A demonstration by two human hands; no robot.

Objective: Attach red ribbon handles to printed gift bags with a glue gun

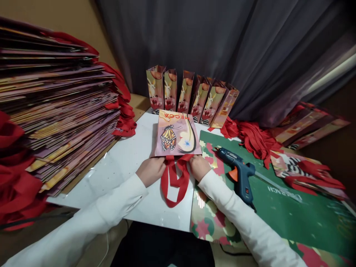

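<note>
A pink and yellow paper bag [178, 134] with a butterfly print lies on the white board, its opening towards me. Two red ribbon handles [174, 202] hang from that opening onto the board. My left hand [151, 170] is at the left corner of the opening, its fingertips hidden by the bag's edge. At the right corner is my right hand [199, 167], closed at the bag's edge beside the red ribbon; its fingertips are partly hidden too.
Several bags [186, 91] stand upright at the back. Flat bags are stacked high [69, 111] on the left. To the right, a blue glue gun [241, 174] rests on a green sheet [280, 207], near red ribbons [254, 139].
</note>
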